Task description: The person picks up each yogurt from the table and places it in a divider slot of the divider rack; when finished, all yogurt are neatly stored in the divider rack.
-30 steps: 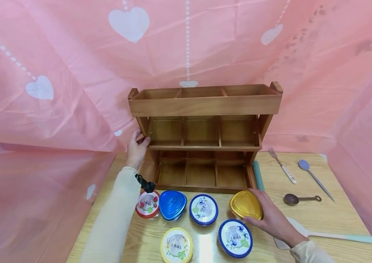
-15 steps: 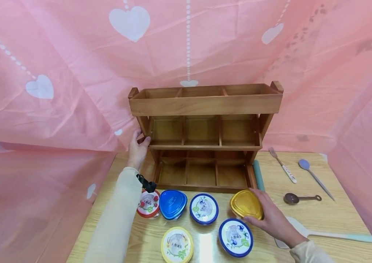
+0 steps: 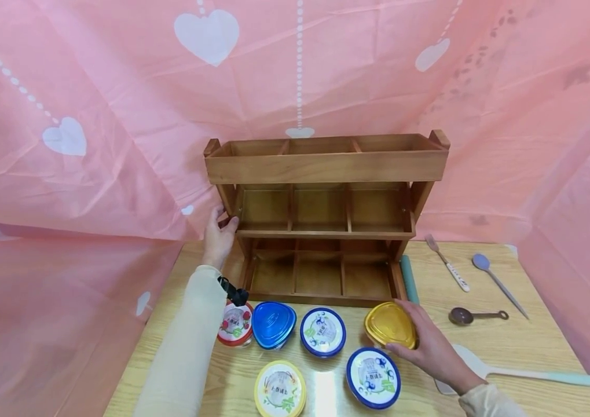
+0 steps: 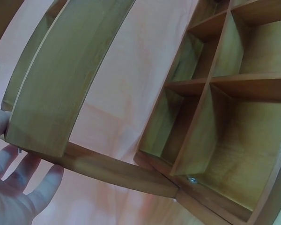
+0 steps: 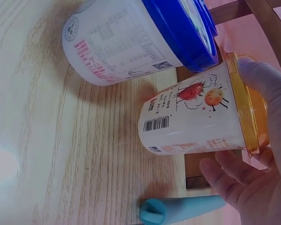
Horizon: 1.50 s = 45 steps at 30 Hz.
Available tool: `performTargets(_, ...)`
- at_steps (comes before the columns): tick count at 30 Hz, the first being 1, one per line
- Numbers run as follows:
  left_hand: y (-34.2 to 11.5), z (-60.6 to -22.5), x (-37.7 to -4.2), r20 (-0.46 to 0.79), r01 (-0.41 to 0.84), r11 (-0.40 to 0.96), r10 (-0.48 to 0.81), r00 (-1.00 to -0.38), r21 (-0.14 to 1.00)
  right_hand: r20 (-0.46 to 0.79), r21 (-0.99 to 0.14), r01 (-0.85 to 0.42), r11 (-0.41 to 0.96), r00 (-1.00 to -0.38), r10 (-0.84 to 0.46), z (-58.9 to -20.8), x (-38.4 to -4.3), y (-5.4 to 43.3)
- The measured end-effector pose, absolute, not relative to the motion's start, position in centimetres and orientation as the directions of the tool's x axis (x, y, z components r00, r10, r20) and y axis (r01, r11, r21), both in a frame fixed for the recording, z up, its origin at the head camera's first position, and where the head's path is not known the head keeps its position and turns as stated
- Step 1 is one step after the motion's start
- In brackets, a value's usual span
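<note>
Right hand (image 3: pixel 432 348): half-curled round gold lid (image 3: pixel 389 325) of cup (image 5: pixel 192 117) | left hand (image 3: pixel 217 240): gripping rack's (image 3: pixel 326 168) left side | cup: by rack's right end; lifted or not, cannot tell | technique: brace rack, support cup's body, since lid might pop off

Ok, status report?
Left hand grips brown wooden three-tier rack. Right hand grips yellow-lidded white tapered cup. Round blue-rimmed white tub close beside it.

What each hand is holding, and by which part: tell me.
The right hand grips a cup by its yellow lid. The left hand holds the wooden rack by its left side.
</note>
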<state>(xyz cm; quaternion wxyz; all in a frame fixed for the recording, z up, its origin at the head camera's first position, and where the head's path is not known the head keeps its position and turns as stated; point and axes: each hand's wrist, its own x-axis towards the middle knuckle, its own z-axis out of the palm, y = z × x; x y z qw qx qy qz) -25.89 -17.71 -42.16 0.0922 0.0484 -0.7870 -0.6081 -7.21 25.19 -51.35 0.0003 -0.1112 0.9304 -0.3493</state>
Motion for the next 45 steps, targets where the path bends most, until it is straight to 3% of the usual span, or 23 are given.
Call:
performTargets(7, -17.4, -42.0, -25.9, 0.090, 0.040, 0.263, -0.180, -0.979, 0.964, 0.094, -0.659, -0.201, 0.725, -0.978, -0.185, -51.0, -7.0, 25.2)
performTargets(20, -17.7, -42.0, -25.9, 0.094, 0.044, 0.259, -0.184, -0.978, 0.965, 0.249, -0.605, -0.294, 0.740, -0.953, -0.175, -47.1, -8.4, 25.4)
performTargets(32, -17.7, -42.0, -25.7, 0.093, 0.040, 0.269, -0.190, -0.977, 0.962, 0.219, -0.668, -0.213, 0.714, -0.972, -0.084, -45.6, -11.2, 25.7)
performTargets(45, -17.9, -42.3, -26.0, 0.101, 0.046, 0.280, -0.188, -0.977, 0.959, 0.128, -0.760, -0.131, 0.636, -0.990, -0.051, -47.1, -14.4, 25.2)
